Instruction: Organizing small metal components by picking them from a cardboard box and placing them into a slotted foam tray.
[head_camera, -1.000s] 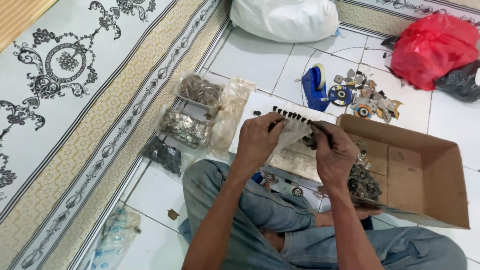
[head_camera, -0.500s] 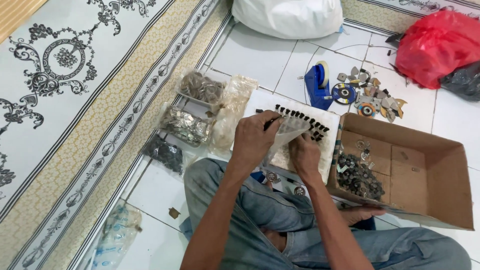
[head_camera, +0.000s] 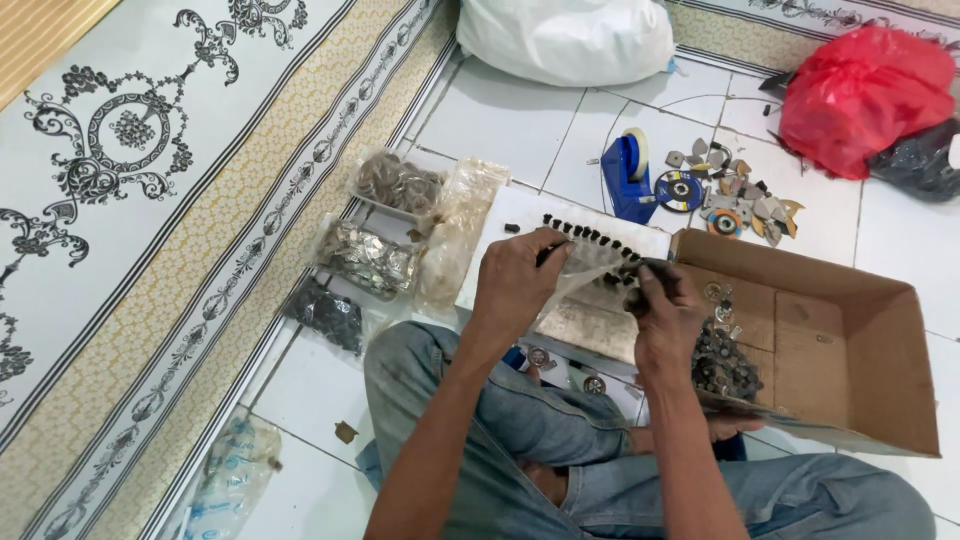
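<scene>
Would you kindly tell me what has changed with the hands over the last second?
The right hand dipped toward the person, then came back up to the clear plastic bag. The left hand kept its pinch on the bag. The cardboard box and tape dispenser stayed put.

White tiled floor (head_camera: 520, 120), patterned cream carpet (head_camera: 150, 200), even daylight

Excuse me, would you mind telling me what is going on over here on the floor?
A person sits on the tiled floor, holding a small clear plastic bag between both hands. The left hand grips one edge; the right hand pinches small dark parts at the other edge. An open cardboard box with a heap of small metal parts lies at the right, and filled clear bags lie at the left.
</scene>
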